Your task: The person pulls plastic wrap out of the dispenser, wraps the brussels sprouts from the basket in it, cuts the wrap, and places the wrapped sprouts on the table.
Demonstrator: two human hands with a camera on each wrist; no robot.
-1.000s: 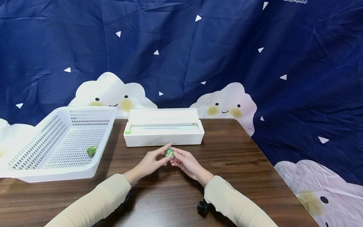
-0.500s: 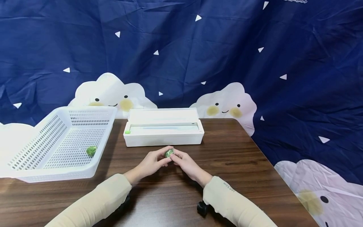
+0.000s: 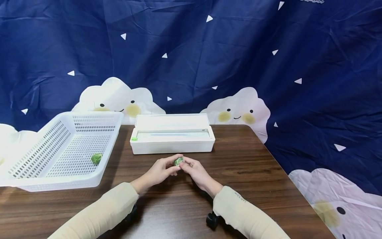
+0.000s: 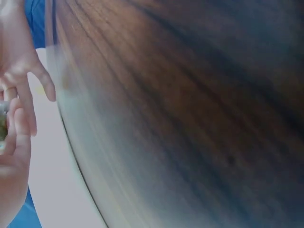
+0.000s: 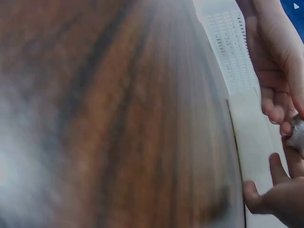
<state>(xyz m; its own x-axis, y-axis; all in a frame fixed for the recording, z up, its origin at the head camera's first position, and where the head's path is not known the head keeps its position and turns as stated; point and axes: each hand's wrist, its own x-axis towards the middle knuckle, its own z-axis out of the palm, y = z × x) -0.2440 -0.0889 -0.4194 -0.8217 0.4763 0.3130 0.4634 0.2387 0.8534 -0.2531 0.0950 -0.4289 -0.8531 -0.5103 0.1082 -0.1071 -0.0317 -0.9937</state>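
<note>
A small round green vegetable [image 3: 178, 161], which looks like a Brussels sprout in glossy clear film, sits between both hands above the table, in front of the white box. My left hand [image 3: 159, 171] pinches it from the left, thumb below and fingers on the far side. From the right, my right hand [image 3: 197, 174] holds it with thumb and fingertips. Shiny film [image 5: 297, 135] shows at the right wrist view's edge, where part of the vegetable is cut off. The left wrist view shows just a sliver of it beside the fingers.
A long white box [image 3: 173, 147], probably a cling film dispenser, stands behind the hands with its lid [image 3: 172, 121] raised and a green tab at left. At left is a white perforated basket [image 3: 98, 179] holding another green sprout [image 3: 96, 159]. The wooden table [image 3: 247, 166] meets a blue curtain.
Since a second ago the left fingers have bent over the vegetable and the right thumb has moved across its near side. The hands have barely moved over the last half second.
</note>
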